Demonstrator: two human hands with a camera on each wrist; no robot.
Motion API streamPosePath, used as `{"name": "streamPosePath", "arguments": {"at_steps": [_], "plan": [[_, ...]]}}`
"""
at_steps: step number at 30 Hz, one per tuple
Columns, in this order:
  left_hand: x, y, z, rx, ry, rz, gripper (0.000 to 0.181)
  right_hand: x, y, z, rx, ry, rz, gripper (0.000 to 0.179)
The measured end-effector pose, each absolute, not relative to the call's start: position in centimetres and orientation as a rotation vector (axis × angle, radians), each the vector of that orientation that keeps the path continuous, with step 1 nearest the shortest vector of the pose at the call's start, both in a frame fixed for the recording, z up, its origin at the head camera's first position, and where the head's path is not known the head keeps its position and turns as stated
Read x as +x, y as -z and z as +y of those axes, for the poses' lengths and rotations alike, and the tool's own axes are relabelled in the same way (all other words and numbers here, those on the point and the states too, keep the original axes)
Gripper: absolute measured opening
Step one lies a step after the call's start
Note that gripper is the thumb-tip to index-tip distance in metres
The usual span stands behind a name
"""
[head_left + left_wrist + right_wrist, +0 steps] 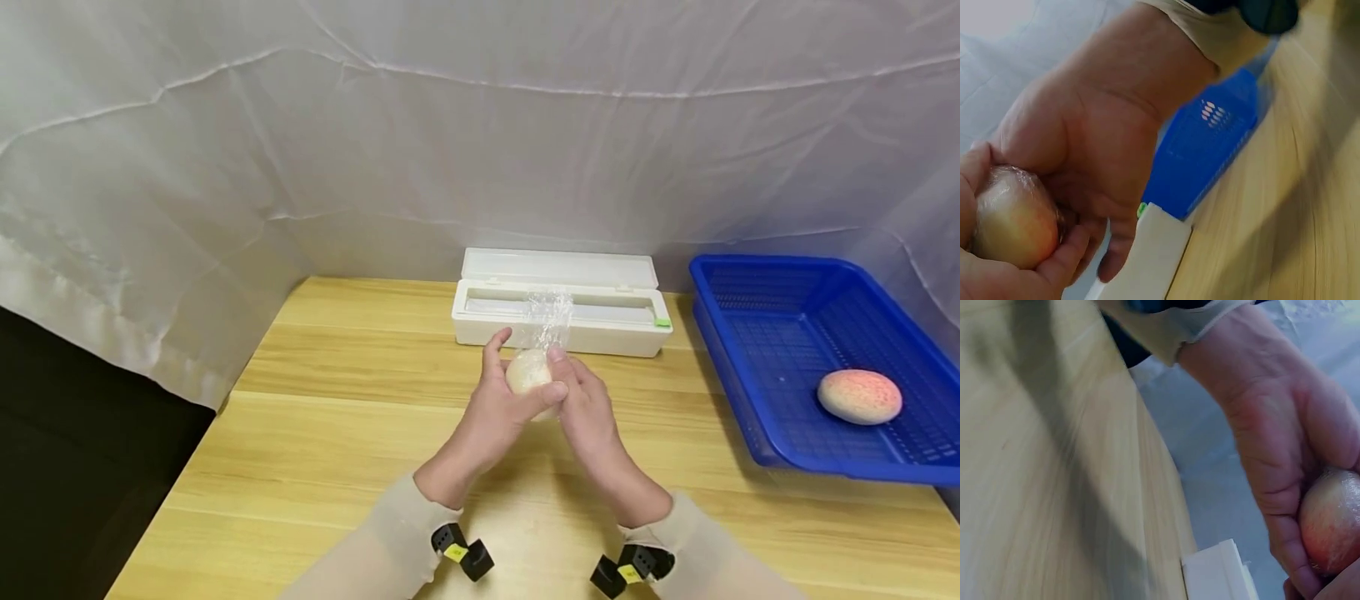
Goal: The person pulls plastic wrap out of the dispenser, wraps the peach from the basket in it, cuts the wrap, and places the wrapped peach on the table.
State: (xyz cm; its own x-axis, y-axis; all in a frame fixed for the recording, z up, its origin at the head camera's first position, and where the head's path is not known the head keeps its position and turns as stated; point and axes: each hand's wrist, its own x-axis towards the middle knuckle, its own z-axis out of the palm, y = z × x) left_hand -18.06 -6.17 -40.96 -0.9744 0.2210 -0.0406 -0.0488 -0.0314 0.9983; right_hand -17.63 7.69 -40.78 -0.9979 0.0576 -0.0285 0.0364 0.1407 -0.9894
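Note:
A pale peach [527, 375] with a pink blush is held between both hands above the table. Clear cling film lies tight and shiny over it in the left wrist view, where the peach [1015, 228] shows between the fingers. My left hand [495, 412] grips it from the left, thumb across its near side and index finger raised. From the right, my right hand [588, 408] grips it with the thumb on top. A crinkled strip of cling film [551, 312] lies between the peach and the white dispenser box [562, 340] behind. Some fingertips are hidden behind the peach.
The dispenser's lid [558, 268] stands raised, with a roll inside and a green tab at its right end. To the right, a blue plastic basket [738, 392] holds another pinkish peach [859, 397]. A grey curtain [480, 150] hangs behind the wooden table [337, 467].

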Motion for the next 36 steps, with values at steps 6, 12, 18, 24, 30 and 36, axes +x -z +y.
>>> {"name": "streamPosePath", "arguments": {"at_steps": [6,12,18,24,30,36], "plan": [[-18.0,40.7,-5.3,0.159,-2.431,1.668,0.067,-17.1,41.2,7.2,-0.049,-2.033,-2.294,0.048],[-17.6,40.6,-4.8,0.183,-2.5,1.652,0.046,-17.0,41.6,6.7,-0.017,-2.154,-2.144,0.045],[-17.3,40.8,-4.5,0.183,-2.522,1.685,0.041,-17.0,41.8,6.6,-0.021,-2.171,-2.092,0.043],[-17.4,41.1,-4.5,0.107,-2.54,1.66,0.044,-17.5,41.6,7.1,-0.095,-2.148,-2.165,0.048],[-17.9,41.0,-4.6,0.08,-2.536,1.702,0.051,-17.7,40.8,7.6,-0.013,-2.275,-2.174,0.051],[-17.8,40.9,-4.5,0.125,-2.396,1.96,0.053,-17.6,40.3,7.0,0.004,-2.104,-2.265,0.043]]}}
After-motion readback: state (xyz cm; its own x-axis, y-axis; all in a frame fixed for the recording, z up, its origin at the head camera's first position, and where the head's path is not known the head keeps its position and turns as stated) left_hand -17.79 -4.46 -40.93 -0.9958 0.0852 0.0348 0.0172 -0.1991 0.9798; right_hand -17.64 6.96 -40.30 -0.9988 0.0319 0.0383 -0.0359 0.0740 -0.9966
